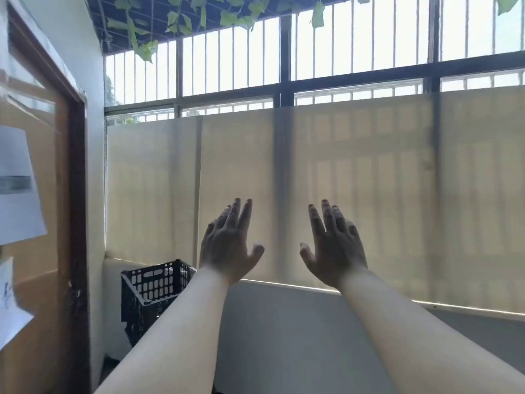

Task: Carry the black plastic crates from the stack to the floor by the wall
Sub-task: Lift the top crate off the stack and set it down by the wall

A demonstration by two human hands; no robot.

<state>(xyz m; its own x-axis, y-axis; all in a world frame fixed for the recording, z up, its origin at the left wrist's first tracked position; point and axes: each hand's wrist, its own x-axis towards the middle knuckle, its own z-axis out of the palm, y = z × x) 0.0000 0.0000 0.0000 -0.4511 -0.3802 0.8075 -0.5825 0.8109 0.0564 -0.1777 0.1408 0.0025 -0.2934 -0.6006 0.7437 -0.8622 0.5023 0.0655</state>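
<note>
A black plastic crate [153,291] with slotted sides stands in the corner at the lower left, partly hidden behind my left forearm; more black plastic shows beneath it. My left hand [227,245] is raised in front of me with fingers straight and spread, holding nothing, above and to the right of the crate. My right hand [335,245] is raised beside it at the same height, fingers straight, also holding nothing.
A low grey wall [298,331] runs across ahead, topped by a beige screen [369,180] and barred windows. A wooden door frame [76,223] with papers on its panel stands at the left. Green vine leaves hang overhead.
</note>
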